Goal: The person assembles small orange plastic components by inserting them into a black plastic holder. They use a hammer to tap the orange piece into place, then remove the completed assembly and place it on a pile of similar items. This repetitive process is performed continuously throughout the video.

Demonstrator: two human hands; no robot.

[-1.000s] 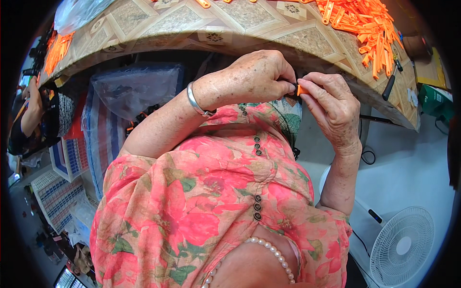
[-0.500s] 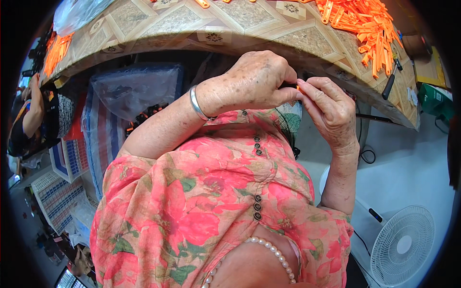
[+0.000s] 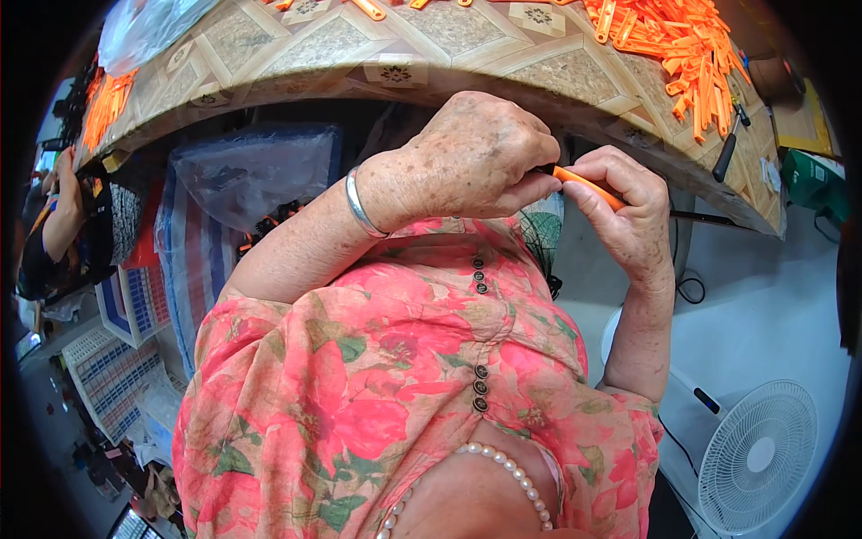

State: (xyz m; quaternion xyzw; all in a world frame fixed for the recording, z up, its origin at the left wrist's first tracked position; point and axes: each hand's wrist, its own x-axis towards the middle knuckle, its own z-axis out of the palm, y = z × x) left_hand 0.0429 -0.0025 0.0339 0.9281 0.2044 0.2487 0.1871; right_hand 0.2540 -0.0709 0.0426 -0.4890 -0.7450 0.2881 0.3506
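In front of my chest, both hands work at one slim orange plastic piece [image 3: 588, 186]. My right hand [image 3: 628, 202] is closed on it, pinching it between thumb and fingers. Its other end meets a small black part [image 3: 546, 168] at the fingertips of my left hand [image 3: 489, 153]. The left fingers are curled round that black part, and most of it is hidden by them. Just beyond my hands is the edge of the patterned table [image 3: 395, 74]. A heap of similar orange pieces [image 3: 669, 45] lies on its right side.
A black-handled screwdriver [image 3: 725, 162] lies at the table's right edge. More orange pieces [image 3: 109, 103] and a clear plastic bag [image 3: 144, 36] are at the far left. A white fan [image 3: 759, 454] stands at lower right. Another person's arm [image 3: 63, 207] shows at left, near white baskets [image 3: 108, 377].
The orange piece now shows plainly between my hands, with a black part at its left end. Before, only a speck of orange showed at the fingertips. My left hand has shifted slightly left.
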